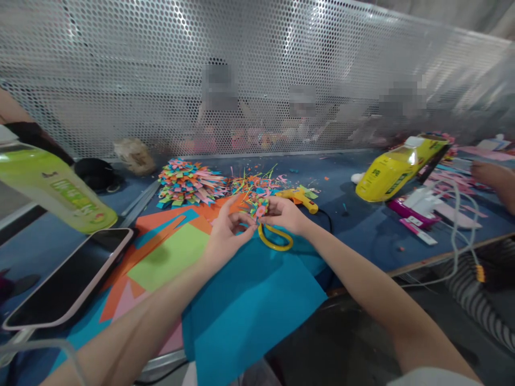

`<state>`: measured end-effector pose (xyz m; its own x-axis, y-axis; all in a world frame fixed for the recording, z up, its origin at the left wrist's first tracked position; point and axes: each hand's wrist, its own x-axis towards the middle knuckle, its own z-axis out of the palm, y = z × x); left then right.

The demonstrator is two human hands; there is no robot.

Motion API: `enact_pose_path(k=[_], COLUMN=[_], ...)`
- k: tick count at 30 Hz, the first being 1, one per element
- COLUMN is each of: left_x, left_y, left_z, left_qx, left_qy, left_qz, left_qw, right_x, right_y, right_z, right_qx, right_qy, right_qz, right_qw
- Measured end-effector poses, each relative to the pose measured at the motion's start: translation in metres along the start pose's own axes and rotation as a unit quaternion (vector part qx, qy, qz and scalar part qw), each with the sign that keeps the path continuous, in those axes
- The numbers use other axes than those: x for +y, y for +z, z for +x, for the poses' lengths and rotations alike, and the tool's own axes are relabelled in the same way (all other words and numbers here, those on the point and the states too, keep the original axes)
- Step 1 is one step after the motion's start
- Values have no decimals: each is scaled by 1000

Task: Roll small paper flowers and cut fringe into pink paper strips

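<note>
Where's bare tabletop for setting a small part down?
Best patch: the mostly bare blue tabletop between the yellow glue gun, the yellow bottle and the right forearm. Crowded: at left, the phone, coloured sheets and green bottle; at centre back, the fringed paper pile and loose scraps; at right, the purple packet and pink paper strips.

left grip (228, 233): curled inward | right grip (288, 215): pinched, near left | forearms (364, 271): bare, converging forward

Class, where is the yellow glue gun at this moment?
In the head view, the glue gun lies on the blue table, slightly right of centre, just beyond the right hand and left of the yellow bottle.
</note>
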<state>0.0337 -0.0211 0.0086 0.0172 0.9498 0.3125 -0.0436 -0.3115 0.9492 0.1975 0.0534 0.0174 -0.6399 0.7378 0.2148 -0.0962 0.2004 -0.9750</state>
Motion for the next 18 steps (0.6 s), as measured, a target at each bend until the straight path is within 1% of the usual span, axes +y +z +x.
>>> enact_pose_path(k=[4,10,14,18], left_x=[0,-5,-6,-4], left_y=[0,-1,-1,-1], left_z=[-1,-2,-2,-2], left_qx=[-16,-61,-80,-90], left_qy=[-1,-26,-12,3], left_qz=[-6,-10,-10,8], left_qw=[1000,998,997,996], right_x=[0,-2,-3,-3], right_y=[1,2,1,1], right_z=[0,-3,-3,-4], right_qx=[-9,-38,-57,-55], right_qy=[-2,2,1,13], right_qz=[5,17,25,15], right_qw=[1000,999,998,998])
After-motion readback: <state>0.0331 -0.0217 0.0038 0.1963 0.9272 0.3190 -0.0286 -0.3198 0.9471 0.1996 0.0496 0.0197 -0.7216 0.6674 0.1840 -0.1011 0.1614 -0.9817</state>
